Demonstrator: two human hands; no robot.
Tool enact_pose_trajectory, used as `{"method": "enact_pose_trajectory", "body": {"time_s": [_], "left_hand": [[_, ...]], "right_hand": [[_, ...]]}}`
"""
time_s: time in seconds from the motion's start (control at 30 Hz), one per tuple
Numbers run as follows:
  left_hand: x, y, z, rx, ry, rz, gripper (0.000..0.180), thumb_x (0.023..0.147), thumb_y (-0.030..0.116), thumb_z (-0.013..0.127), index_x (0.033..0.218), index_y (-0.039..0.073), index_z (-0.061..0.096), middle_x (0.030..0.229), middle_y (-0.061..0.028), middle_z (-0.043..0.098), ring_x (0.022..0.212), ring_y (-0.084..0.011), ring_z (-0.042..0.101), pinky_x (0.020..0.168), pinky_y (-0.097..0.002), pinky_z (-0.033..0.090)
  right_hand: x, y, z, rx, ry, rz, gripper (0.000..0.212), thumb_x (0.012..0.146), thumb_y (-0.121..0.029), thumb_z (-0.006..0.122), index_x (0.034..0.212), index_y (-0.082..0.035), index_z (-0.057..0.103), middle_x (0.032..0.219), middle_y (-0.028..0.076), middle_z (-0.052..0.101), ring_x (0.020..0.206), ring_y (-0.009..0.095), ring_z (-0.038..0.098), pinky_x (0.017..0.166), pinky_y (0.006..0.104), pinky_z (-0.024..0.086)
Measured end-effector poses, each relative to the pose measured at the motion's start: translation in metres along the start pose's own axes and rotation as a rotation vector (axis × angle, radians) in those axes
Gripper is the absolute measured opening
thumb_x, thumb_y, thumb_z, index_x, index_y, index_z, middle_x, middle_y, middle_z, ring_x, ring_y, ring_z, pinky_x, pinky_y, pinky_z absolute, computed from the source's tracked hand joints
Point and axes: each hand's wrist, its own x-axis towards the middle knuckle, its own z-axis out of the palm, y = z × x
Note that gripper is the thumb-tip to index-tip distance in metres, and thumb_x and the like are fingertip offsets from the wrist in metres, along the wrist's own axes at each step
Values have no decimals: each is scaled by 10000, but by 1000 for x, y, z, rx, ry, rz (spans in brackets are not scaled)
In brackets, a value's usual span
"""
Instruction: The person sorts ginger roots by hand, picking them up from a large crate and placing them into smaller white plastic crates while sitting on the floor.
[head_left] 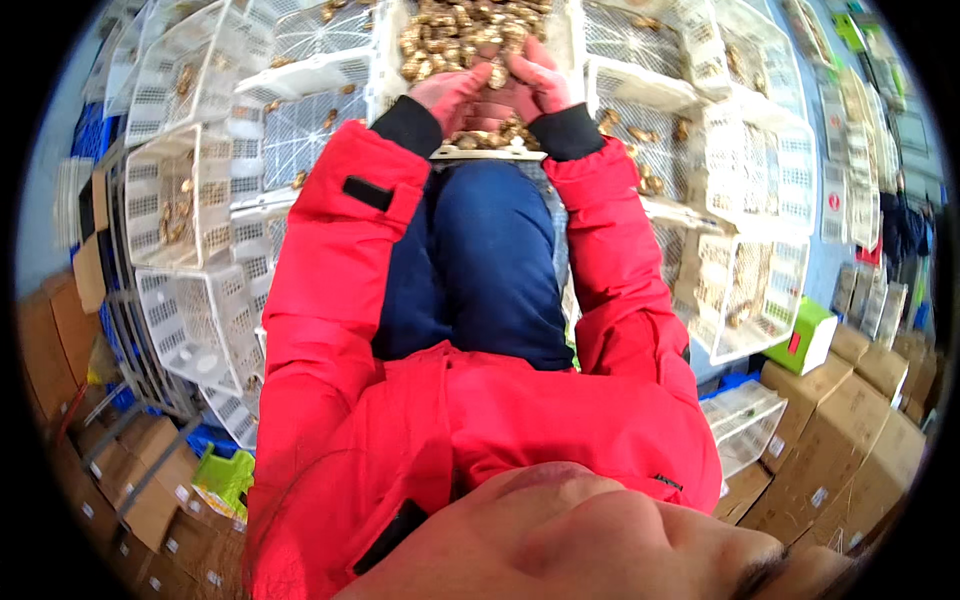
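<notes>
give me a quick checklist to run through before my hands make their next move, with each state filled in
1. Left hand over the white tray: ok, it is among the brown lumpy pieces.
2. Right hand close to the left: ok, fingertips nearly face each other.
3. Single piece between the fingertips firmly held: cannot tell.
4. Cuffs back from the fingers: ok, the black cuffs sit at the wrists.
5. Near end of the tray free of pieces: not ok, some lie by the rim.
</notes>
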Motion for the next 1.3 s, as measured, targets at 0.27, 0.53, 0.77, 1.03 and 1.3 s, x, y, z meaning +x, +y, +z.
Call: {"method": "enact_pose_trajectory", "body": {"time_s": [0.27,0.53,0.77,1.03,1.3], "left_hand": [[-5,5,-2,62,26,-87,410,816,450,437,1028,102,482,845,-31,560,680,-127,496,593,-275,405],[11,-1,-15,111,106,74,488,835,410,422,1138,27,406,1020,-92,533,847,-166,530,741,-292,431],[2,6,-19,17,162,186,483,847,334,434,1174,-14,362,1119,-157,468,962,-223,494,795,-309,418],[11,-5,0,238,10,67,434,805,150,490,1196,41,335,1088,-96,480,921,-194,518,752,-328,459],[-24,19,-66,141,256,160,321,848,268,459,1068,34,452,955,-97,563,813,-179,570,659,-298,486]], "right_hand": [[5,5,-18,-62,-297,-140,458,723,-48,592,1127,9,384,907,71,547,754,134,529,612,244,411],[-16,-9,-62,-45,-39,-287,444,752,-61,544,1151,-6,357,906,102,566,637,78,503,508,182,389],[-50,-16,-141,-54,95,-157,375,785,-33,456,1150,-26,370,1031,104,514,902,204,531,741,309,452],[-17,-13,-33,-375,-72,-91,466,774,-65,487,1208,-2,330,1149,85,452,986,164,494,775,266,425],[28,3,-2,-588,-219,-185,328,829,-126,467,1115,34,446,989,108,550,885,147,535,755,239,429]]}}
